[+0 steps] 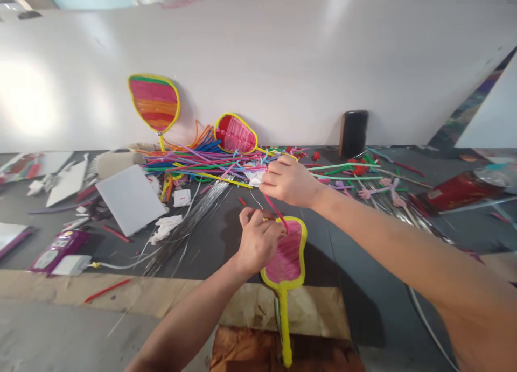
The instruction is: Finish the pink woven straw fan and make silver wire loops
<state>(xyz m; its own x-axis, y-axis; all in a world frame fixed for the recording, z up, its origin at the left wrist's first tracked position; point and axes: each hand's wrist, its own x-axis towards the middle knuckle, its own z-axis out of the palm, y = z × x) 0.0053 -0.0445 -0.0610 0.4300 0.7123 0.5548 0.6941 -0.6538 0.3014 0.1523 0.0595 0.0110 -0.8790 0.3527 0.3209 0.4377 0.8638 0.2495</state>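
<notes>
My left hand (pixel 256 238) grips the upper edge of a paddle-shaped piece (pixel 287 261) with a yellow rim, a yellow handle and pink strands woven across it. It lies on the dark table (pixel 363 286) in front of me. My right hand (pixel 286 179) is raised just behind it, fingers pinched on a pink pipe cleaner (pixel 276 210) that runs down to the paddle's top edge.
A heap of coloured pipe cleaners (pixel 202 162) lies behind my hands. Two finished paddles (pixel 155 102) (pixel 235 133) lean on the white wall. A white tile (pixel 129 198), silver wires (pixel 194 221), a black cylinder (pixel 353 132) and a red packet (pixel 456 190) are around.
</notes>
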